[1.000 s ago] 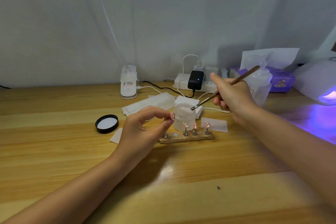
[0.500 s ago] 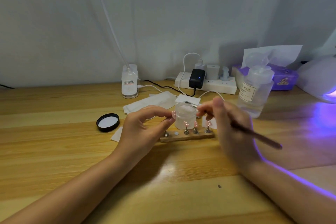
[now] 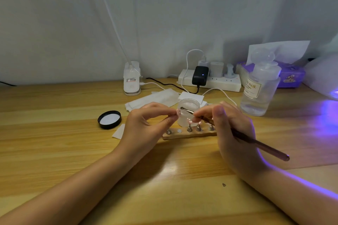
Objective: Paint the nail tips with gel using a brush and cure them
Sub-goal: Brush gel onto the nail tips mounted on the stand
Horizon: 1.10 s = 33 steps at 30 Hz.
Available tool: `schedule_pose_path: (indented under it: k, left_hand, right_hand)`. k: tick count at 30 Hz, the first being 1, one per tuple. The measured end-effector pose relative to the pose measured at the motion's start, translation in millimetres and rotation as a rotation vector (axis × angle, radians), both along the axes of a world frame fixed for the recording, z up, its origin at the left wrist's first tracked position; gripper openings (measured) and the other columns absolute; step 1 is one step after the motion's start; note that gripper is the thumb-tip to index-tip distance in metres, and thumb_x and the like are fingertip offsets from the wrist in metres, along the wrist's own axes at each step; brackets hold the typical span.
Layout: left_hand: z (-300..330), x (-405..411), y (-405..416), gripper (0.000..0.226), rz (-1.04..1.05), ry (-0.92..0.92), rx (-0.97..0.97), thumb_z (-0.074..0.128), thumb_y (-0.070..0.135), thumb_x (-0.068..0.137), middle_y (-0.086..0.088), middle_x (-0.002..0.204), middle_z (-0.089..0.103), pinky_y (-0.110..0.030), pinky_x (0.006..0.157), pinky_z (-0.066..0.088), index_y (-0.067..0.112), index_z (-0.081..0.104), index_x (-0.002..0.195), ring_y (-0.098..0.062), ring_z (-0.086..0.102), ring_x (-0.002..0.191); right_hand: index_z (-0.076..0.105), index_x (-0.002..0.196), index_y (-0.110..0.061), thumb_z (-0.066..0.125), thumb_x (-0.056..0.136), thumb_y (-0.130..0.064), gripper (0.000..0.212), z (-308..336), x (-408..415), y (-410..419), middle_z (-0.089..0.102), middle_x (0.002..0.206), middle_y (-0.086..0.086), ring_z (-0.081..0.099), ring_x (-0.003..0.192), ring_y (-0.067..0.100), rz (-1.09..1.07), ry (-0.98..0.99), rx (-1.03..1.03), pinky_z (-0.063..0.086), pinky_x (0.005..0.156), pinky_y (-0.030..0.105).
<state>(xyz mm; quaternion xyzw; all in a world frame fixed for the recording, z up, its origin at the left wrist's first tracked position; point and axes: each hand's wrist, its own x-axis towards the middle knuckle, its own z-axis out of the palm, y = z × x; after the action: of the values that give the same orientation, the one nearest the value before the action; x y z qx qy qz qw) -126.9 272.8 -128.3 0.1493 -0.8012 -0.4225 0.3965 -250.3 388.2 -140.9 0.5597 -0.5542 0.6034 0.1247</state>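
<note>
With the right hand point(image 3: 236, 129) gripping the brush point(image 3: 237, 134), its loaded tip has swung from the jar point(image 3: 188, 107) at twelve o'clock to the nail tip point(image 3: 178, 113) pinched in the left hand point(image 3: 146, 126), so painting likely begins.

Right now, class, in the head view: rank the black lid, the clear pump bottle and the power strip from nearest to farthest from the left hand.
From the left hand:
1. Black lid, just to its left on the table.
2. Power strip, behind it and to the right, by the wall.
3. Clear pump bottle, far to the right, past the right hand.
</note>
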Motion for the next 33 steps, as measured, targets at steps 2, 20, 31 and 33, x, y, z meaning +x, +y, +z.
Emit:
schedule_pose_path:
  k: [2, 20, 31, 33]
  left_hand:
    - [0.0, -0.1, 0.3, 0.017, 0.003, -0.003, 0.002, 0.07, 0.007, 0.075, 0.003, 0.084, 0.069, -0.009, 0.069, 0.044, 0.012, 0.073, 0.091, -0.001, 0.061, 0.079]
    - [0.8, 0.7, -0.4, 0.018, 0.015, -0.017, 0.052, 0.07, 0.007, 0.076, 0.005, 0.083, 0.067, -0.011, 0.069, 0.046, 0.017, 0.072, 0.09, -0.001, 0.061, 0.08]
    - [0.6, 0.3, -1.3, 0.016, 0.023, -0.038, 0.054, 0.07, 0.008, 0.076, 0.004, 0.085, 0.068, -0.012, 0.071, 0.046, 0.015, 0.073, 0.09, -0.002, 0.061, 0.082]
    - [0.3, 0.6, -1.1, 0.016, 0.024, -0.041, 0.048, 0.07, 0.008, 0.076, 0.004, 0.085, 0.068, -0.011, 0.071, 0.046, 0.015, 0.073, 0.09, -0.002, 0.061, 0.082]
  right_hand:
    - [0.067, 0.082, -0.013, 0.027, 0.096, -0.044, 0.053, -1.3, -0.4, -1.5, 0.064, 0.077, -0.008, 0.063, 0.078, 0.019, -0.008, 0.021, 0.018, 0.045, 0.069, 0.056]
    - [0.069, 0.081, -0.014, 0.026, 0.095, -0.048, 0.057, -4.9, -2.3, -3.2, 0.063, 0.076, -0.012, 0.059, 0.078, 0.008, -0.061, 0.105, 0.055, 0.043, 0.077, 0.038]
    - [0.069, 0.081, -0.015, 0.025, 0.095, -0.049, 0.057, -3.2, -2.7, -3.9, 0.059, 0.076, -0.02, 0.058, 0.077, 0.007, -0.051, 0.086, 0.066, 0.045, 0.073, 0.043]
    - [0.069, 0.082, -0.014, 0.025, 0.095, -0.049, 0.057, -3.0, -2.5, -3.6, 0.057, 0.076, -0.022, 0.057, 0.076, 0.006, -0.053, 0.089, 0.062, 0.046, 0.071, 0.043]
